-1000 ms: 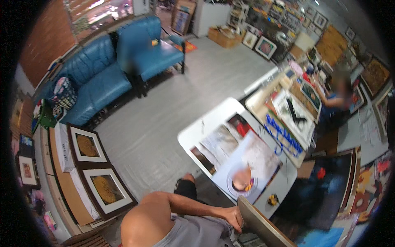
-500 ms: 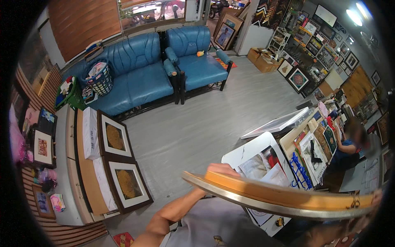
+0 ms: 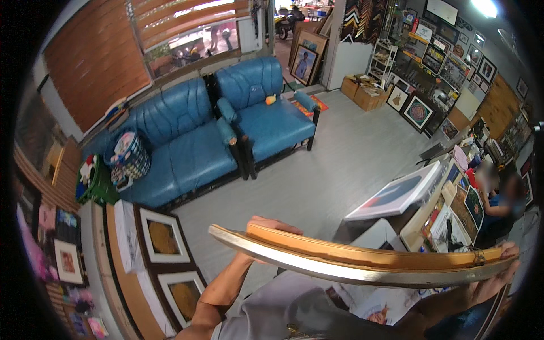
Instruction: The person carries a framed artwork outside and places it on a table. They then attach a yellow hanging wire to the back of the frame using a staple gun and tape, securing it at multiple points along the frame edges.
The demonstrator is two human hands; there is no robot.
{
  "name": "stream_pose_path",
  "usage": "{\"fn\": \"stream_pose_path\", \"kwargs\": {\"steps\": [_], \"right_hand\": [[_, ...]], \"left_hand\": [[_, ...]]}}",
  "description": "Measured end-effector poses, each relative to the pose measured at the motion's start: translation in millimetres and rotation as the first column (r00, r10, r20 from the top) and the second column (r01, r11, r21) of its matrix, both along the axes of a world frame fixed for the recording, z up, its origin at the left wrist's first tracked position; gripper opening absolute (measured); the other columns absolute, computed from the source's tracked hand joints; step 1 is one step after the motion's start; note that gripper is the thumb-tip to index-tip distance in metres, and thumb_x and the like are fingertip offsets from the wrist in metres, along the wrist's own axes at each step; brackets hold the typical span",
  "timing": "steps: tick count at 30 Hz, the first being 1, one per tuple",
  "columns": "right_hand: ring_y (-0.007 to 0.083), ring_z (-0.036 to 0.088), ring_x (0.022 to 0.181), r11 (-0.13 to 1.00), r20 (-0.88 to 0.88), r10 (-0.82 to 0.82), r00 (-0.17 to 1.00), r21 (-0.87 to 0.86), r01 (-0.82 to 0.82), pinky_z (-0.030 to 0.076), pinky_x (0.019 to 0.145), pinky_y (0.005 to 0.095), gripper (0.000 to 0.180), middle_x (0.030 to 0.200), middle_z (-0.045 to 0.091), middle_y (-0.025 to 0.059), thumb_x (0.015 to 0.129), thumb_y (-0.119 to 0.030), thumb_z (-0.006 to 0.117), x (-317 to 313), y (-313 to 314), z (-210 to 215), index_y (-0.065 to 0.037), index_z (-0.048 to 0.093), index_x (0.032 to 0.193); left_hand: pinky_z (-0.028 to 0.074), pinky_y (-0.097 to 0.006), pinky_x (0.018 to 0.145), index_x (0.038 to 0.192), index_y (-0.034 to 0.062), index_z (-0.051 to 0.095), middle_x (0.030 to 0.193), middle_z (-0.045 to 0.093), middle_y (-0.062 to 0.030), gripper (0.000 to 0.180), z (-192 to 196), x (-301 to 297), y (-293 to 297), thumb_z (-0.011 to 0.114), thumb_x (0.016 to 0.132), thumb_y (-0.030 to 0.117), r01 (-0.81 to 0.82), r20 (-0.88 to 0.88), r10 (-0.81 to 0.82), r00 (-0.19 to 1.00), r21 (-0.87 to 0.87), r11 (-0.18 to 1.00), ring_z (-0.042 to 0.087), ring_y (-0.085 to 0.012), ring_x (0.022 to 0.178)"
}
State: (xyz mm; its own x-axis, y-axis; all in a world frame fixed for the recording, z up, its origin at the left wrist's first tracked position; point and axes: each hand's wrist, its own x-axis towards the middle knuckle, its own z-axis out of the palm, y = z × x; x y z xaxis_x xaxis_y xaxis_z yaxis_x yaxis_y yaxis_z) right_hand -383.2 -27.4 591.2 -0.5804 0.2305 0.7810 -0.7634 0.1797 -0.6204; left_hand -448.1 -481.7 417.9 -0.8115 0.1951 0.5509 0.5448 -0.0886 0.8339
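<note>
Across my front I hold a picture frame (image 3: 351, 258), seen edge-on, with an orange-brown wooden side and a silvery rim. My left hand (image 3: 271, 225) grips its left end from behind, the fingers lying over the wooden side. At its right end my right hand (image 3: 498, 273) is wrapped round the edge, close to a dark twist of wire or cord on the wood. The face of the frame is hidden from me. Below it, partly covered, lie papers or prints (image 3: 377, 303).
Blue sofas (image 3: 187, 156) stand across the grey floor, with laundry baskets (image 3: 129, 161) at their left end. Framed pictures (image 3: 164, 237) lean at left. To the right, a worktable (image 3: 416, 232) bears prints, a large white-edged frame (image 3: 396, 192) stands beside it, and another person (image 3: 498, 207) sits there.
My view has swung to the right. The frame has moved up and left in view, carried in both hands, and my right hand now shows more plainly.
</note>
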Motion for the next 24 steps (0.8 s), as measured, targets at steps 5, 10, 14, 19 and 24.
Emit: {"fn": "stream_pose_path", "kwargs": {"steps": [5,10,14,19,24], "right_hand": [[0.0210,0.048,0.099,0.787,-0.113,-0.568,0.815,0.216,0.578,0.038,0.090,0.0278,0.032,0.108,0.046,0.0106,0.099,-0.025,0.043,-83.4,32.6,-53.9,0.002,0.042,0.116],[0.0173,0.051,0.099,0.752,0.207,-0.472,0.857,-0.413,0.514,0.043,0.090,0.0301,0.034,0.106,0.051,0.0075,0.098,-0.031,0.045,-199.5,-15.1,-44.7,-0.003,0.046,0.117],[0.0156,0.053,0.099,0.775,0.308,-0.428,0.850,-0.359,0.520,0.044,0.090,0.0323,0.037,0.100,0.053,0.0044,0.096,-0.040,0.045,-289.8,-56.6,-30.8,-0.006,0.051,0.107],[0.0206,0.052,0.110,0.791,0.287,-0.471,0.834,-0.281,0.543,0.040,0.097,0.0347,0.046,0.119,0.054,0.0113,0.095,-0.039,0.046,-402.1,-46.8,-29.0,-0.002,0.051,0.122],[0.0245,0.046,0.121,0.737,0.355,-0.494,0.794,-0.315,0.599,0.035,0.104,0.0404,0.056,0.133,0.045,0.0154,0.094,-0.037,0.047,-549.0,-43.1,-5.7,0.002,0.040,0.133]], "left_hand": [[0.055,-0.031,0.068,0.093,-0.0019,0.070,0.088,0.069,-0.0153,0.039,-12.7,-164.0,-3.2,0.075,0.072,0.030,0.238,0.049,-0.238,0.970,-0.001,0.971,0.068,-0.0228,0.076],[0.054,-0.035,0.072,0.101,-0.0014,0.065,0.095,0.068,-0.0142,0.051,-19.6,-295.2,-36.7,0.084,0.060,0.022,0.332,-0.065,-0.335,0.940,-0.049,0.942,0.066,-0.0232,0.085],[0.050,-0.029,0.056,0.106,-0.0025,0.058,0.089,0.066,-0.0099,0.055,-2.4,-384.0,-58.1,0.078,0.055,0.001,0.205,-0.050,-0.207,0.977,-0.049,0.978,0.063,-0.0176,0.068],[0.049,-0.029,0.054,0.107,-0.0050,0.057,0.078,0.065,-0.0096,0.058,16.8,-518.0,-55.0,0.077,0.053,-0.004,0.301,0.307,-0.333,0.892,0.147,0.942,0.062,-0.0156,0.065],[0.049,-0.033,0.068,0.119,-0.0022,0.049,0.098,0.062,-0.0102,0.079,28.0,-669.9,-27.0,0.083,0.048,0.004,0.265,0.364,-0.283,0.887,0.101,0.959,0.060,-0.0189,0.083]]}}
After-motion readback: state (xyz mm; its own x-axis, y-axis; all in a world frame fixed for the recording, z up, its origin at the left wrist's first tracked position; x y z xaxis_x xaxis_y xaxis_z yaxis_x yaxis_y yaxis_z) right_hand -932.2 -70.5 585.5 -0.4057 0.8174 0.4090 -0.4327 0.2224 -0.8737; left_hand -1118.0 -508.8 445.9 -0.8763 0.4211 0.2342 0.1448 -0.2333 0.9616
